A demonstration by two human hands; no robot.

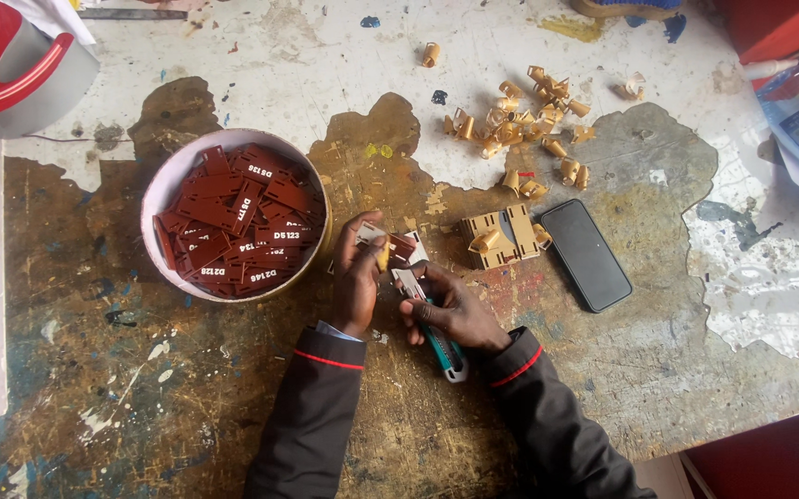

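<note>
My left hand [355, 277] fingers pinch a small red tag [400, 246] above the worn tabletop [187, 388]; my right hand [455, 310] grips a green utility knife [443, 348]. Just right lie a tan plastic block [499, 240] and black phone [585, 255], curled tan offcuts [529, 120] beyond. Left, a round tub [164, 185] holds red tags [237, 222].

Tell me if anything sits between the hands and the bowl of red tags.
Nothing visible does. The left hand, holding a small tag piece, is just right of the bowl, with bare tabletop between. The right hand holds a utility knife.
</note>
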